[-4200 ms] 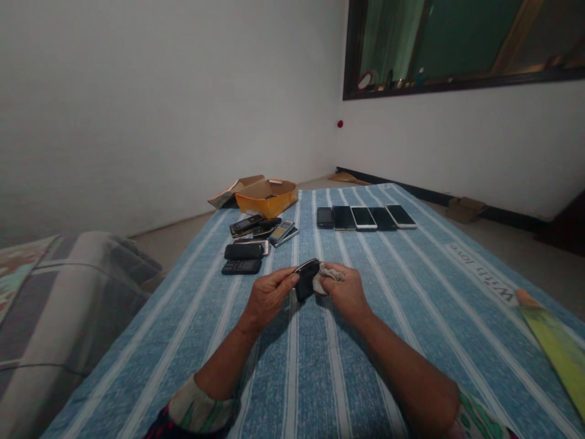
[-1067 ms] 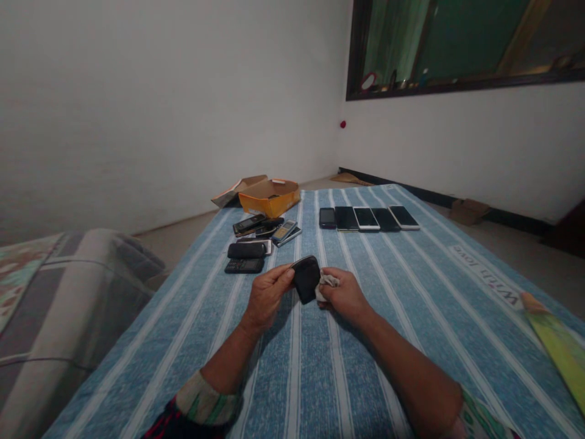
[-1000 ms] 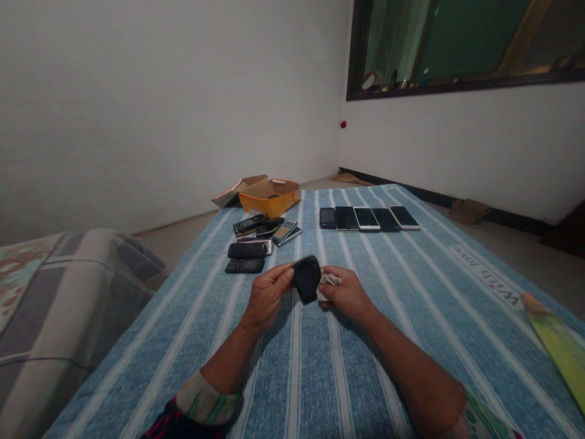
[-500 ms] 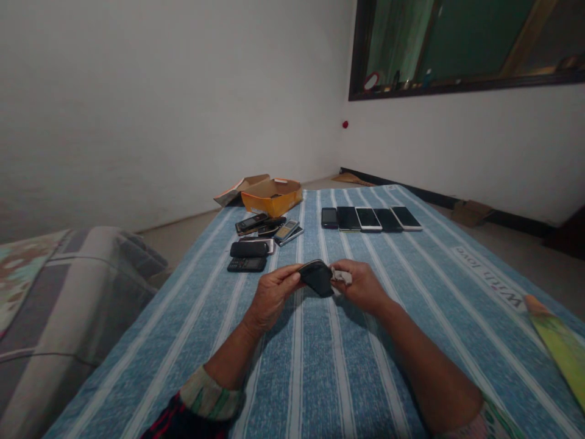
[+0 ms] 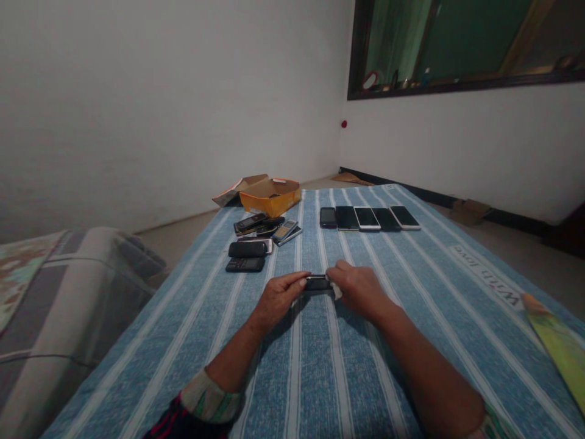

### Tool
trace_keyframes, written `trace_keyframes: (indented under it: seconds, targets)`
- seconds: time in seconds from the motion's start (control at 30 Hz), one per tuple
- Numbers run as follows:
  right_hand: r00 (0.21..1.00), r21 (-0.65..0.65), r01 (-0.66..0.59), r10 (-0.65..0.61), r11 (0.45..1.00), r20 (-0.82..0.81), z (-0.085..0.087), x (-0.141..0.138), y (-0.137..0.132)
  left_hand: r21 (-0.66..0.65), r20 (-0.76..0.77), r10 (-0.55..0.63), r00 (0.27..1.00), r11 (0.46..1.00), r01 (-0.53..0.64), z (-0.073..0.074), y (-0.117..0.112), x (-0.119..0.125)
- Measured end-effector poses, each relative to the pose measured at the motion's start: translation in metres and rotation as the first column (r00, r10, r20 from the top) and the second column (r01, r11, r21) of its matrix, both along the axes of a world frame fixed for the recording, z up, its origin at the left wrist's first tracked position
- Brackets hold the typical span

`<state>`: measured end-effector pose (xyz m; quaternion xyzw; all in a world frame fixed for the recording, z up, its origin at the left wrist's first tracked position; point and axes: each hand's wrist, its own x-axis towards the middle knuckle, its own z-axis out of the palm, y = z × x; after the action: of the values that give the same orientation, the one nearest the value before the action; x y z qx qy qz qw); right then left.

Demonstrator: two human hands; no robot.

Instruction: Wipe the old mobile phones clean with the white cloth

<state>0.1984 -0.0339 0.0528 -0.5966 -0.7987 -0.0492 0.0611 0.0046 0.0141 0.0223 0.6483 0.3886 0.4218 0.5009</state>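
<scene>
A dark mobile phone is held edge-on above the striped cloth, between both hands. My left hand grips its left end, thumb on the near side and fingers along the top. My right hand is closed around a crumpled whitish wipe and presses it at the phone's right end. Whether the wipe is cloth or paper, I cannot tell. The right fingertips partly hide that end of the phone.
Several phones lie in a loose pile at the left, with a keypad phone nearest. Beyond stands an open orange box. A row of touchscreen phones lies at the back right. A yellow-green item rests at the right edge.
The phone has turned from showing its broad dark face to nearly edge-on. My right hand has shifted slightly left, bringing the wipe against the phone's right end.
</scene>
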Motion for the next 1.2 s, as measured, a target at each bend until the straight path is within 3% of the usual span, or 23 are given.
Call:
trace_keyframes:
  seconds: [0.23,0.4,0.5,0.93,1.2]
  targets:
    - [0.998,0.042,0.038,-0.036,0.998,-0.051,-0.013,-0.016,0.0,0.032,-0.021,-0.018,1.0,0.999,0.018,-0.001,0.001,0.001]
    - [0.987,0.083,-0.038,0.051,0.996,-0.154,-0.025,-0.04,-0.007,0.042,-0.047,-0.039,0.998,0.998,0.041,-0.006,0.004,0.001]
    - [0.984,0.058,-0.011,0.021,0.998,-0.178,-0.027,-0.048,-0.008,0.046,-0.1,-0.055,0.993,0.997,0.06,-0.008,0.005,0.0]
    - [0.961,-0.097,0.26,-0.268,0.961,-0.072,-0.005,-0.011,0.0,0.027,-0.148,0.03,0.989,0.999,-0.026,-0.01,0.007,0.002]
    - [0.981,-0.063,0.16,-0.166,0.985,-0.106,-0.014,-0.021,0.0,0.027,-0.167,0.008,0.986,1.0,-0.004,-0.011,0.009,0.001]
